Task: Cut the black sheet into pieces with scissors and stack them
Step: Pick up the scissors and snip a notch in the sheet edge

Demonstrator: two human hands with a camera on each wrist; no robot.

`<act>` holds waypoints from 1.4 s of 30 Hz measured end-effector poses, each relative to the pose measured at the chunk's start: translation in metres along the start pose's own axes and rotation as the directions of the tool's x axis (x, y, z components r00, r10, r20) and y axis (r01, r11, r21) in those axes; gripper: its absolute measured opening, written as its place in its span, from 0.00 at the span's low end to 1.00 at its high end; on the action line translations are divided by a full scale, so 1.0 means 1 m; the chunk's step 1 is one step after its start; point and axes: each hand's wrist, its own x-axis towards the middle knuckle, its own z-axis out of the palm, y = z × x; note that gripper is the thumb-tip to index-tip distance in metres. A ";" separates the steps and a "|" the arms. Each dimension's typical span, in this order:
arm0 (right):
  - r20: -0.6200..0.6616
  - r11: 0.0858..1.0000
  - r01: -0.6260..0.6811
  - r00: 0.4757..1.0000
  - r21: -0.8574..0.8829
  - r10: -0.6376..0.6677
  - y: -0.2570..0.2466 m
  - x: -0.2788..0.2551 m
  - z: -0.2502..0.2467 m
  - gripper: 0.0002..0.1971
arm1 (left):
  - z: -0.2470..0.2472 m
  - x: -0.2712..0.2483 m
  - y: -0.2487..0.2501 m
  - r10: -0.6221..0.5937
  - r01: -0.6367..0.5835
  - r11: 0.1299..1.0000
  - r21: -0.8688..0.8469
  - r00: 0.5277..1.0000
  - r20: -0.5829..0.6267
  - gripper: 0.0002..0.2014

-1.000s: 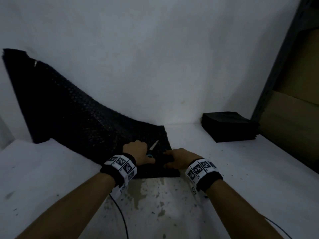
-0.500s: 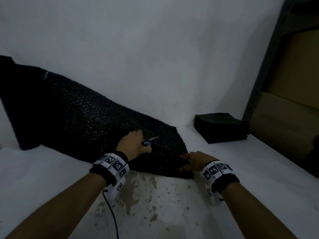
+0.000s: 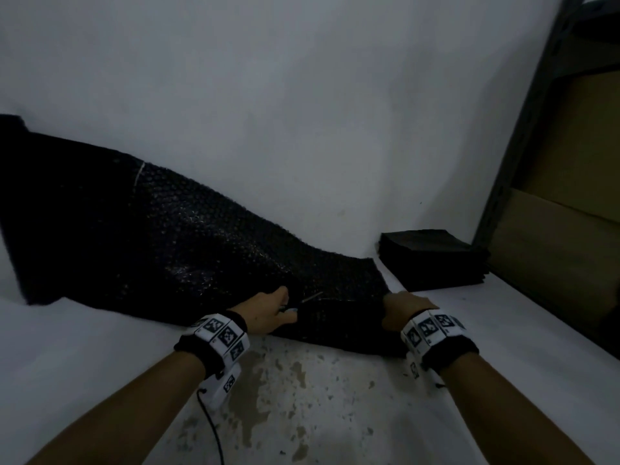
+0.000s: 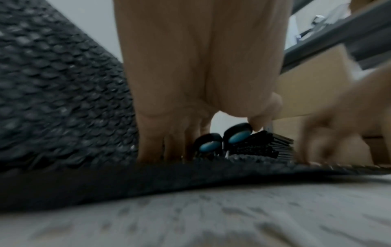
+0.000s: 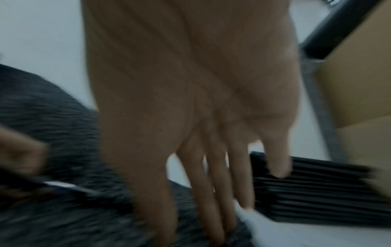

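Two hands on the black sheet

The left hand [image 3: 268,312] holds the scissors [image 4: 224,140] in curled fingers on the black sheet [image 3: 167,236], left of middle. The right hand [image 3: 404,310] presses flat, straight fingers on the sheet's right edge. The stack of pieces [image 3: 432,256] sits on the counter [image 3: 335,414], right of middle.

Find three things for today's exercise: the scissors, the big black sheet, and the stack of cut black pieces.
scissors [image 4: 236,137]: left wrist view, on a blue-inset handle loop.
black sheet [image 3: 188,236]: head view, on its raised bumpy middle.
stack of cut pieces [image 3: 432,260]: head view, on the stack's top.
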 end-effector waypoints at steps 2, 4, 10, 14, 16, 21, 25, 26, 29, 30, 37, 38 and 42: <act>-0.095 0.994 0.071 0.993 0.085 -0.063 -0.016 0.008 -0.002 0.19 | -0.001 0.002 0.001 -0.002 0.000 0.999 0.045 0.999 0.048 0.16; -0.092 0.964 0.208 0.977 0.165 -0.195 -0.036 0.018 0.000 0.26 | -0.001 0.003 0.003 -0.006 0.001 0.998 0.068 0.997 0.073 0.17; 0.229 0.974 0.156 0.954 0.165 -0.192 -0.067 0.048 0.006 0.31 | -0.003 -0.001 0.005 -0.027 0.015 0.993 0.113 0.994 0.108 0.20; 0.283 0.989 0.137 0.947 0.063 -0.150 -0.070 0.061 0.005 0.33 | -0.010 -0.007 0.004 -0.033 0.005 0.981 0.196 0.989 0.141 0.21; 0.288 0.987 0.158 0.944 0.032 -0.160 -0.070 0.063 0.007 0.34 | -0.013 -0.008 0.004 -0.051 0.016 0.971 0.238 0.989 0.142 0.20; 0.293 0.986 0.167 0.944 -0.029 -0.151 -0.067 0.076 0.015 0.44 | -0.026 0.000 0.001 0.004 -0.017 0.984 0.179 0.997 0.075 0.18; 0.283 0.993 0.113 0.952 0.018 -0.114 -0.069 0.073 0.014 0.48 | -0.029 0.008 -0.002 0.073 -0.073 0.996 0.046 0.997 0.014 0.16; 0.276 0.995 0.097 0.956 0.034 -0.103 -0.069 0.070 0.013 0.51 | -0.029 0.011 -0.002 0.080 -0.080 0.997 0.024 0.997 -0.005 0.16; 0.234 0.992 0.098 0.965 0.080 -0.114 -0.062 0.063 0.016 0.59 | -0.027 0.020 -0.005 0.044 -0.043 0.998 0.039 0.999 -0.023 0.16; 0.228 0.991 0.100 0.966 0.094 -0.119 -0.059 0.063 0.020 0.61 | -0.026 0.023 -0.007 0.019 -0.019 0.999 0.044 1.000 -0.013 0.16; 0.219 0.982 0.148 0.960 0.120 -0.171 -0.041 0.057 0.029 0.65 | -0.020 0.039 -0.015 -0.106 0.106 0.994 0.017 0.993 0.047 0.27; 0.210 0.980 0.153 0.961 0.126 -0.177 -0.041 0.055 0.026 0.64 | -0.021 0.039 -0.014 -0.107 0.106 0.994 0.018 0.993 0.053 0.26; 0.086 0.940 0.196 0.970 0.280 -0.228 -0.041 0.048 0.009 0.50 | -0.028 0.036 -0.011 -0.067 0.067 0.998 -0.004 0.997 0.038 0.21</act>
